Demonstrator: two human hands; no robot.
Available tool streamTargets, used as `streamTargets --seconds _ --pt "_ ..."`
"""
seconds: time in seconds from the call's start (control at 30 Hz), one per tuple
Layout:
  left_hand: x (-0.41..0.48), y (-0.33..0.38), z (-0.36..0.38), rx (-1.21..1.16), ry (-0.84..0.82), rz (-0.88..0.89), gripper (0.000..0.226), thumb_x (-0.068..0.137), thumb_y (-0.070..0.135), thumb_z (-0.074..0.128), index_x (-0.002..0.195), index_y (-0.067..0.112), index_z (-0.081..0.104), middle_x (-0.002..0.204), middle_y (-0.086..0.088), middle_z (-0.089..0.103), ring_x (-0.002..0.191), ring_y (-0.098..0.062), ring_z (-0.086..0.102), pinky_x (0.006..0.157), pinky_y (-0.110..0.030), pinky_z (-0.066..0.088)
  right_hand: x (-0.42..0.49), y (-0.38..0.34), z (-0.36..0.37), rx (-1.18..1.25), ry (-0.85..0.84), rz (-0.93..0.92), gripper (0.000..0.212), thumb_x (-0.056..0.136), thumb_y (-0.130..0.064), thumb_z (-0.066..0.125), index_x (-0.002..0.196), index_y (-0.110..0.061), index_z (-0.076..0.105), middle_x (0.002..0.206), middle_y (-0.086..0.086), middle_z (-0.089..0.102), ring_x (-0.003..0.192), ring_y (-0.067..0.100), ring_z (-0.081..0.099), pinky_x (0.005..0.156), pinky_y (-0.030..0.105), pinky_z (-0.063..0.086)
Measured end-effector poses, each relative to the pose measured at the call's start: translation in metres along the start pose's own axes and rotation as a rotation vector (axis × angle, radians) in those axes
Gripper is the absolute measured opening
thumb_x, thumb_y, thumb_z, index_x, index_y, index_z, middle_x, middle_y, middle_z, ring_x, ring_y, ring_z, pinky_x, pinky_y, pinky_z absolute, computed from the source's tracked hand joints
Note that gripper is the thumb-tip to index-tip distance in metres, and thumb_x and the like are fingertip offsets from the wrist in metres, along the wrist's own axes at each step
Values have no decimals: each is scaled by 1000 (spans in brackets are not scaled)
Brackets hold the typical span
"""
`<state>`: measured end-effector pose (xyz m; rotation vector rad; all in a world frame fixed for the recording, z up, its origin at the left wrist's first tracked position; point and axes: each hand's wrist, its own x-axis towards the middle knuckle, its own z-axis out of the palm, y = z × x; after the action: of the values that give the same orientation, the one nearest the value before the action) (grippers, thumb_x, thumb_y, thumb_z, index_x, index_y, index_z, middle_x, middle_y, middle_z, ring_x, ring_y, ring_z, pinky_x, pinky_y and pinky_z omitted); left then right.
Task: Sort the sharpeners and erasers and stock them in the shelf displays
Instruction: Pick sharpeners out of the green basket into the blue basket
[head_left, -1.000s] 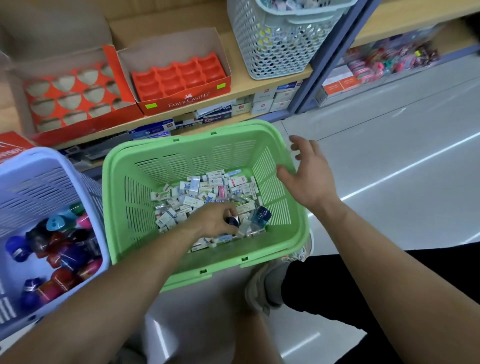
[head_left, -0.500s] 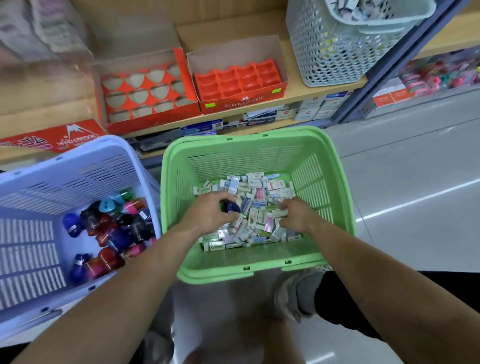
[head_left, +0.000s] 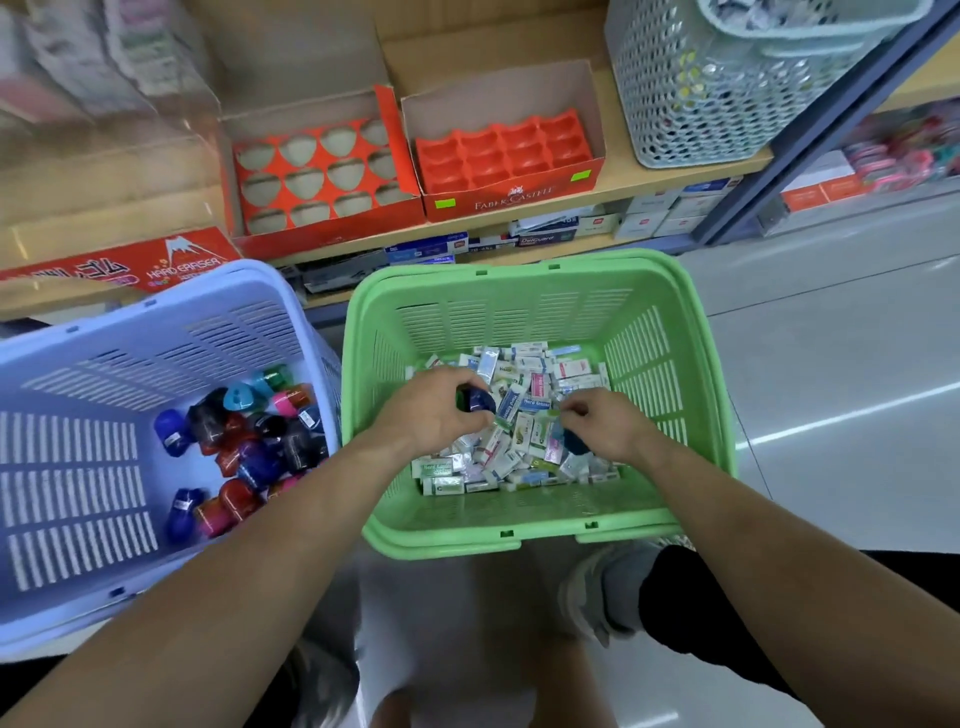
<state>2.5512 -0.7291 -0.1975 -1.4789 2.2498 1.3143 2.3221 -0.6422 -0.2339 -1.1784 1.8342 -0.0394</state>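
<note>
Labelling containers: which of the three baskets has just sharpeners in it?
The lavender basket at left: it holds only coloured sharpeners. The green basket holds mostly erasers, and the grey basket sits up on the shelf.

Bright even indoor light, glare streaks on the floor (head_left: 841, 415), motion-blurred top left, wide-angle bending at edges

A stationery shop aisle: wooden shelves (head_left: 649, 171) carry red cardboard Faber-Castell display boxes (head_left: 511, 195), stacked boxed stock sits on the lower shelf (head_left: 566, 228), and plastic baskets (head_left: 696, 364) stand on the glossy grey floor (head_left: 831, 364).
</note>
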Motion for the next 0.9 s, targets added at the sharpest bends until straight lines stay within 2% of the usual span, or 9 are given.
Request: streamTargets --seconds 0.07,0.17,0.3,0.43,0.53,0.63,0.73,0.8,0.9 --pt "-11 8 -19 15 45 13 35 85 43 76 115 29 67 116 5 66 97 -16 62 81 -30 48 -5 -27 -9 26 54 -80 27 106 -25 47 114 -13 69 107 5 66 85 15 60 74 28 49" --pt "-40 13 -56 17 143 37 33 86 42 77 114 29 67 111 9 65 100 -14 60 81 -29 45 -15 -79 -23 87 85 -187 34 105 -29 42 108 -8 69 111 15 69 89 27 61 74 33 47" --pt "-100 -20 -101 27 313 -55 27 86 39 77 111 31 68 105 12 65 98 -13 60 84 -31 47 -35 -155 -20 194 42 -377 41 100 -47 53 103 -9 67 102 14 69 93 30 66 84 45 54" --pt "-154 -87 -119 -8 437 -285 28 84 39 79 108 28 70 100 8 69 99 -21 65 81 -29 47 -41 -224 15 187 -14 -551 34 86 -43 77 100 -13 68 94 5 67 81 16 62 75 35 49" --pt "-179 -130 -116 -37 460 -434 35 85 37 78 116 22 71 105 -1 71 102 -25 65 80 -27 45 -33 -267 56 8 -36 -679 41 82 -38 83 110 -14 66 104 1 61 93 13 58 80 26 41" --pt "-187 -162 -108 -82 471 -531 42 85 40 78 122 22 69 112 -7 72 104 -27 67 86 -31 50 -15 -296 102 -213 -107 -711 45 82 -39 81 117 -17 65 110 1 58 103 21 58 84 32 44" --pt "-181 -180 -102 -129 484 -544 44 86 37 76 127 22 67 114 -7 73 101 -27 68 88 -33 53 2 -307 132 -369 -140 -685 50 84 -40 79 126 -17 63 116 6 60 108 26 58 87 35 48" --pt "-176 -186 -101 -172 483 -546 48 87 34 75 132 22 63 116 -7 72 100 -26 68 88 -32 53 9 -308 138 -376 -148 -658 51 87 -43 75 130 -17 63 122 8 61 110 27 59 90 37 50" --pt "-165 -184 -108 -200 487 -511 50 90 34 73 136 19 61 124 -6 69 107 -22 64 87 -26 47 5 -301 126 -329 -120 -671 44 89 -42 73 124 -17 66 117 6 65 106 26 61 90 40 51"
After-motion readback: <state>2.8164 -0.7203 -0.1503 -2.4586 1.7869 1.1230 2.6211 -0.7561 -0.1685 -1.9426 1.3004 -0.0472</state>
